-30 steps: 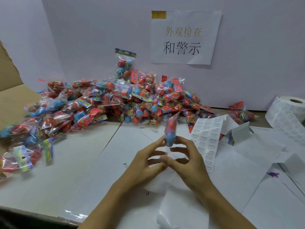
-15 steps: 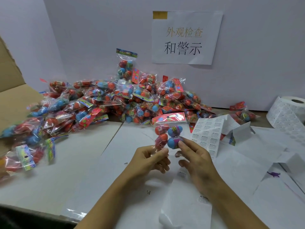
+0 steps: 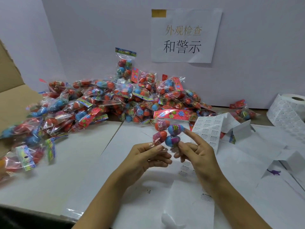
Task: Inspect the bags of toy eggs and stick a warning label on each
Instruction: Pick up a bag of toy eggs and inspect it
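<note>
I hold one clear bag of toy eggs [image 3: 168, 131] upright over the white table, its pink flowered header card on top and red and blue eggs inside. My left hand [image 3: 145, 156] pinches the bag's bottom edge between thumb and fingers. My right hand [image 3: 196, 151] holds the lower right of the bag, its index finger stretched up against a blue egg. A strip of warning labels [image 3: 209, 131] hangs just right of the bag.
A big heap of egg bags [image 3: 102, 103] fills the back and left. A cardboard box flap [image 3: 11, 103] stands at the far left. A label roll [image 3: 290, 108] sits at the right edge. Spent backing paper [image 3: 189, 204] lies under my hands. A sign [image 3: 184, 37] hangs on the wall.
The bag has turned from edge-on to facing me, header card now on top. My right index finger has stretched up along the bag.
</note>
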### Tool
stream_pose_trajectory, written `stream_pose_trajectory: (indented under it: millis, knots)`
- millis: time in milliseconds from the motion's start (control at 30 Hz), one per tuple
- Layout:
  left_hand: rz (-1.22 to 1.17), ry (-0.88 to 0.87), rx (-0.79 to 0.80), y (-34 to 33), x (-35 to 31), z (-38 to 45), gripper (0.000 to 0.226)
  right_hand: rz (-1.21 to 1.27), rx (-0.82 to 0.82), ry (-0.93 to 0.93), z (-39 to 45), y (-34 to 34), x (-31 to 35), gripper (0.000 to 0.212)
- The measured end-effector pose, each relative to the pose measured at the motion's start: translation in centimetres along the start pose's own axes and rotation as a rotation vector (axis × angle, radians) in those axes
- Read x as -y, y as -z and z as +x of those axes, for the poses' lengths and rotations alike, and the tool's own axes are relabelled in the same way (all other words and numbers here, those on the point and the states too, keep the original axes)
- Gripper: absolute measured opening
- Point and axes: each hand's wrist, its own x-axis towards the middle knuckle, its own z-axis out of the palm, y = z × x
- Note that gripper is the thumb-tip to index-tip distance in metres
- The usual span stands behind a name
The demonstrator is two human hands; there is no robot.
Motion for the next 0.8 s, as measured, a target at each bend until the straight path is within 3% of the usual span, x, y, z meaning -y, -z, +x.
stream_pose_trajectory:
  millis: [133,233,300,333,500,633,700,800]
  knots:
    - [0.141,-0.005,-0.076,0.2,0.7,0.3,0.034,-0.126,-0.018,0.013,0.0,0.2,-0.7,0.045]
    - [0.300,-0.049,-0.277,0.4,1.4,0.6,0.051,-0.202,-0.082,0.022,-0.1,0.3,-1.1,0.047]
    - [0.551,-0.188,-0.427,0.4,1.7,0.6,0.067,-0.278,-0.135,0.073,-0.4,0.1,-1.4,0.053]
    - [0.610,-0.265,-0.425,0.4,1.9,0.6,0.069,-0.327,-0.149,0.117,-0.6,-0.1,-1.4,0.055]
    - [0.400,-0.138,-0.109,-0.6,2.3,0.4,0.068,-0.495,-0.036,0.292,-1.3,-1.3,-1.5,0.075]
    - [0.149,-0.060,-0.055,-1.1,2.3,0.3,0.050,-0.440,0.154,0.319,-1.7,-1.3,-1.4,0.077]
    - [0.060,-0.033,-0.091,-1.1,2.0,0.3,0.040,-0.390,0.111,0.343,-1.8,-1.7,-1.2,0.062]
    - [-0.033,0.039,-0.144,-0.8,1.2,0.6,0.043,-0.303,-0.151,0.288,-1.3,-1.3,-0.6,0.040]
